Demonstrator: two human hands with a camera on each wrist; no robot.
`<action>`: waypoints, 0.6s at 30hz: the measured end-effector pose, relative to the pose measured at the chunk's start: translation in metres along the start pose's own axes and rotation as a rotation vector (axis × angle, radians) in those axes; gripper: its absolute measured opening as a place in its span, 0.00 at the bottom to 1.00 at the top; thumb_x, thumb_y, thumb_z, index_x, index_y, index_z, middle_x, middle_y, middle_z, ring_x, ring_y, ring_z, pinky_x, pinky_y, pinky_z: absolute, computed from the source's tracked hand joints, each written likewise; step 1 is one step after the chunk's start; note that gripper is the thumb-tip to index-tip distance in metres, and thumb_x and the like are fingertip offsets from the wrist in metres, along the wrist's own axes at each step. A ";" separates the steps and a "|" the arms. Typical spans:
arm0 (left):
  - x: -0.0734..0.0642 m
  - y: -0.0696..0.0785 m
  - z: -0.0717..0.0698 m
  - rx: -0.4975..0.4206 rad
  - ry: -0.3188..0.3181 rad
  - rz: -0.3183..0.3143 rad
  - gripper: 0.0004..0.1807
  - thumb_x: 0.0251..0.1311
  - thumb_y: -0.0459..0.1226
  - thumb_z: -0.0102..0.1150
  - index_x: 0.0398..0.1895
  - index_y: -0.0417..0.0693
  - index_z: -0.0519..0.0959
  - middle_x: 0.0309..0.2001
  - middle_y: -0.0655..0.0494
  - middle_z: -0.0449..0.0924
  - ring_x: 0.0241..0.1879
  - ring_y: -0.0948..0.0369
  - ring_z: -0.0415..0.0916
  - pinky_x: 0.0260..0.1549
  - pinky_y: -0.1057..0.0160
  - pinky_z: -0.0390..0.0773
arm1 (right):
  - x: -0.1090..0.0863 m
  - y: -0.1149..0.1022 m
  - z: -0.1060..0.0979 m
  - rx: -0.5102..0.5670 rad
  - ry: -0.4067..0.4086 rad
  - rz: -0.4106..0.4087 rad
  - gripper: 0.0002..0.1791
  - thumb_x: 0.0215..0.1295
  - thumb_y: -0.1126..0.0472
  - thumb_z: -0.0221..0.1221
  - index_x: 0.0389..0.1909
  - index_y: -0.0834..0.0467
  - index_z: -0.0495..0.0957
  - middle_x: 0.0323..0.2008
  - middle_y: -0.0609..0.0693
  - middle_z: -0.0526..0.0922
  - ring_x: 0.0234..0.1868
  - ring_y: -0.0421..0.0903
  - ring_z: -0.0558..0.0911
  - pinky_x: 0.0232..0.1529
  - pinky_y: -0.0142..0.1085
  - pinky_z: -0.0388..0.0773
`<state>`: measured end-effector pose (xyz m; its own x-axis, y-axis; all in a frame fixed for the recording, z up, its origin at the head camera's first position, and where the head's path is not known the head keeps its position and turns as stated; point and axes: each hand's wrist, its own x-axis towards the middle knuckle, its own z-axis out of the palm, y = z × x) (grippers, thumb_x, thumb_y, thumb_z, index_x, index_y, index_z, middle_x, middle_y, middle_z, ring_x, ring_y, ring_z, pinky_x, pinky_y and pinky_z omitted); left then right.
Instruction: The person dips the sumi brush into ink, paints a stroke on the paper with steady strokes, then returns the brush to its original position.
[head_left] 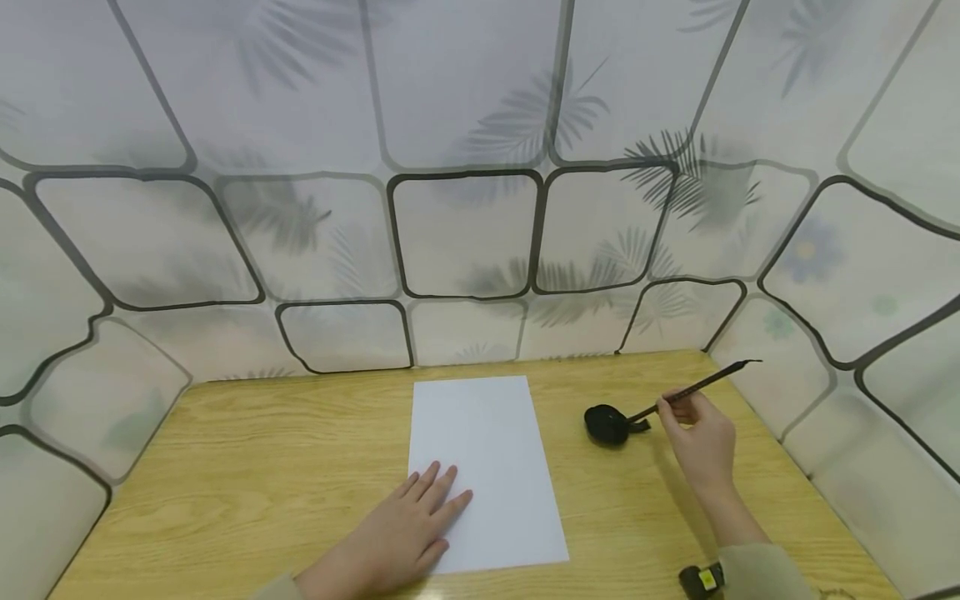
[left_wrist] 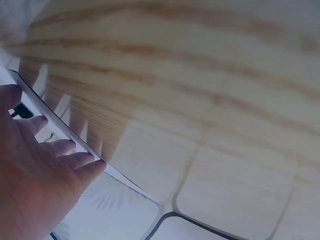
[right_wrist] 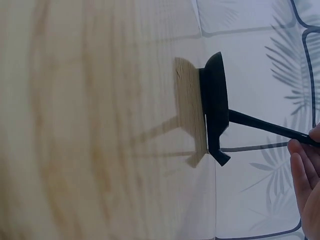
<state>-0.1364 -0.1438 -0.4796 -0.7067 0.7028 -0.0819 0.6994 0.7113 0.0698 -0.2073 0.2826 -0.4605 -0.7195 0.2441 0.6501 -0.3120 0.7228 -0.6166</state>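
My left hand (head_left: 397,529) rests with its fingers spread on the left part of a white sheet of paper (head_left: 495,450). In the left wrist view, the fingertips of the left hand (left_wrist: 35,175) lie along the sheet. To the right of the paper, my right hand (head_left: 701,442) pinches a dark, thin writing brush (head_left: 708,381), held at a slant. The brush's lower end is inside a small black ink dish (head_left: 604,425), so its bristles are hidden. From the side, the right wrist view has the dish (right_wrist: 215,95) standing on the table, its short spout angled outward.
A wood-grain table (head_left: 285,450) carries everything. Pale cloth or wall covering (head_left: 465,233) with dark outlines and leaf prints rises behind and at both sides. Beside the right cuff sits a small black item (head_left: 699,581) with a yellow mark.
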 end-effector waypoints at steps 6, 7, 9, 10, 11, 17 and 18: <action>-0.001 -0.002 0.002 -0.007 0.015 0.006 0.34 0.79 0.53 0.48 0.84 0.58 0.61 0.84 0.42 0.58 0.82 0.41 0.58 0.75 0.39 0.68 | 0.000 0.002 -0.001 -0.052 -0.038 0.069 0.04 0.67 0.70 0.69 0.39 0.66 0.85 0.31 0.62 0.90 0.30 0.10 0.69 0.33 0.11 0.70; -0.001 -0.002 0.001 -0.012 0.004 0.003 0.34 0.79 0.54 0.47 0.84 0.59 0.61 0.84 0.42 0.57 0.83 0.41 0.57 0.76 0.39 0.67 | 0.000 0.002 -0.001 -0.056 -0.041 0.075 0.04 0.67 0.69 0.68 0.40 0.66 0.85 0.31 0.62 0.90 0.31 0.10 0.69 0.33 0.11 0.69; -0.002 -0.001 0.000 -0.019 -0.012 -0.001 0.35 0.79 0.56 0.46 0.85 0.59 0.59 0.85 0.43 0.55 0.83 0.42 0.56 0.76 0.39 0.66 | 0.000 0.001 -0.002 -0.059 -0.048 0.089 0.04 0.68 0.69 0.68 0.40 0.66 0.85 0.32 0.62 0.90 0.31 0.10 0.69 0.33 0.11 0.69; -0.002 -0.001 0.000 -0.016 -0.017 -0.002 0.36 0.79 0.57 0.45 0.85 0.59 0.59 0.85 0.44 0.55 0.84 0.43 0.55 0.77 0.40 0.66 | 0.000 0.000 -0.002 -0.061 -0.051 0.095 0.04 0.68 0.69 0.68 0.40 0.66 0.85 0.32 0.62 0.90 0.31 0.10 0.69 0.33 0.11 0.69; -0.002 -0.001 0.000 -0.016 -0.025 -0.004 0.36 0.79 0.57 0.45 0.86 0.59 0.58 0.85 0.44 0.54 0.84 0.43 0.54 0.77 0.40 0.65 | 0.000 -0.001 -0.002 -0.063 -0.053 0.099 0.04 0.68 0.69 0.68 0.40 0.66 0.85 0.32 0.62 0.90 0.31 0.10 0.69 0.33 0.11 0.69; -0.004 -0.001 0.002 0.003 -0.036 -0.003 0.36 0.80 0.59 0.43 0.86 0.60 0.57 0.86 0.45 0.54 0.84 0.44 0.54 0.77 0.40 0.65 | 0.000 -0.001 -0.003 -0.064 -0.061 0.111 0.04 0.68 0.68 0.68 0.41 0.65 0.86 0.33 0.62 0.90 0.31 0.11 0.70 0.33 0.11 0.69; -0.004 -0.001 0.002 0.006 -0.036 -0.004 0.36 0.81 0.59 0.43 0.86 0.61 0.57 0.86 0.45 0.54 0.84 0.45 0.54 0.77 0.40 0.66 | 0.000 -0.002 -0.003 -0.062 -0.063 0.109 0.04 0.68 0.68 0.68 0.41 0.65 0.86 0.33 0.62 0.90 0.31 0.12 0.70 0.32 0.11 0.69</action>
<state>-0.1338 -0.1470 -0.4818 -0.7050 0.6993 -0.1179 0.6975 0.7138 0.0631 -0.2053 0.2834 -0.4581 -0.7853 0.2838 0.5503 -0.1923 0.7331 -0.6524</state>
